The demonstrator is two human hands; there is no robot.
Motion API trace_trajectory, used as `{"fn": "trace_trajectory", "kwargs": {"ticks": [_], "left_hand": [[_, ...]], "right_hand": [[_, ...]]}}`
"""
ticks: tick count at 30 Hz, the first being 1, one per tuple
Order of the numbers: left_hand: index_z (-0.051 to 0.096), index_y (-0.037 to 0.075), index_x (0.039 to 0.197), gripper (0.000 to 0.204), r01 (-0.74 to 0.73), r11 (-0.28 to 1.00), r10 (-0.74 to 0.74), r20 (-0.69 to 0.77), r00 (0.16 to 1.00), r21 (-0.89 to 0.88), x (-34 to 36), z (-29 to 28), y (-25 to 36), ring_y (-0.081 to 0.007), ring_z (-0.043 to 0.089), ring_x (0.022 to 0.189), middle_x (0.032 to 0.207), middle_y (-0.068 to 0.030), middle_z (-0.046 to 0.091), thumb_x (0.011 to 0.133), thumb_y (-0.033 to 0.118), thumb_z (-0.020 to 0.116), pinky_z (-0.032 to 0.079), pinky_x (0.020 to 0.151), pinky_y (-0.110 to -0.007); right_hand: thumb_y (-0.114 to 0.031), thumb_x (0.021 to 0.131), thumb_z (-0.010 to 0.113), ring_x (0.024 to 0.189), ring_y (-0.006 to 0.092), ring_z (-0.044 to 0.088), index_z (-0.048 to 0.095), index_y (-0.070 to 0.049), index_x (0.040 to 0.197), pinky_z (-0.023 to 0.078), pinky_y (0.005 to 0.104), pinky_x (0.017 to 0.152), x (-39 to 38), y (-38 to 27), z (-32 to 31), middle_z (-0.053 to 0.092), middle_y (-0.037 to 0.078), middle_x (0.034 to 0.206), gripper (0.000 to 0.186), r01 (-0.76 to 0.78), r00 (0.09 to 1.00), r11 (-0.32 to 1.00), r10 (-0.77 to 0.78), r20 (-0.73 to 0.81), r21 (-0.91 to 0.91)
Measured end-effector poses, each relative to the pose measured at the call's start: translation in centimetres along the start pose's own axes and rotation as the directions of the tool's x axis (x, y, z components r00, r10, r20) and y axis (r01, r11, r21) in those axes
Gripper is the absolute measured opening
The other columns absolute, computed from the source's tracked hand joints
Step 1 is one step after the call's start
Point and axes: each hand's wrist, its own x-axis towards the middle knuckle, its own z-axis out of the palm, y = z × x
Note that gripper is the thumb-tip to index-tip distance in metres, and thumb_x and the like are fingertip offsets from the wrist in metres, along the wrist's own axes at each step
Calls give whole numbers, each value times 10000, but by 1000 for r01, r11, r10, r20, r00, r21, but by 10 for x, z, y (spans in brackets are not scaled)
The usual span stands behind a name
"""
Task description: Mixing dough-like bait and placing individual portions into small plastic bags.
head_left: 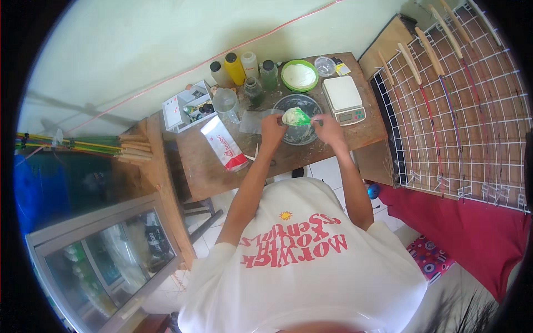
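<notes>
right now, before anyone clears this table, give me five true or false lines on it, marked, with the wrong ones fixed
1. The right hand grips a bright green implement. True.
2. The green round bowl holds dark liquid. False: the green round bowl holds white powder.
3. The white square-topped digital scale stands right of the greyish round mixing bowl. True.
4. The yellow cylindrical bottle with a black cap lies sideways. False: that yellow bottle stands upright.
5. The red-and-white packet lies left of the mixing bowl. True.
</notes>
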Motion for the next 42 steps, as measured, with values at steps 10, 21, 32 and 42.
{"fn": "trace_trajectory", "kwargs": {"ticks": [10, 21, 32, 42], "left_hand": [[646, -30, 899, 368, -39, 984, 26, -76, 997, -174, 7, 24, -36, -366, 599, 773, 800, -206, 612, 543, 50, 692, 471, 701, -405], [638, -31, 1038, 509, -46, 991, 37, -80, 996, -122, 11, 4, -22, -360, 601, 857, 906, -205, 622, 546, 56, 733, 472, 772, -402], [653, -42, 970, 481, -51, 981, 19, -168, 986, -186, 16, -11, -23, -342, 630, 883, 925, -199, 649, 523, 85, 776, 487, 796, -371], [641, -62, 1017, 489, 73, 920, -118, -95, 988, -384, 16, -19, -35, -220, 662, 863, 942, -167, 673, 579, 93, 795, 512, 794, -310]], "right_hand": [[-220, 838, 587, 743, 382, 635, 674, -102, 987, 504, 472, 669, -22, -40, 23, 647, 214, 809, 209, 77, 972, 936, -147, -183, -345], [-95, 782, 568, 700, 362, 634, 652, -78, 1020, 501, 461, 591, -35, -64, 32, 610, 182, 789, 253, 141, 952, 872, -249, -178, -468], [-81, 780, 585, 729, 358, 617, 664, -69, 988, 485, 453, 625, -33, -77, 30, 616, 172, 808, 223, 246, 889, 876, -374, -263, -415], [-122, 795, 617, 784, 362, 625, 682, -82, 975, 492, 446, 693, -33, -51, 30, 653, 173, 857, 196, 184, 860, 976, -219, -460, -119]]}}
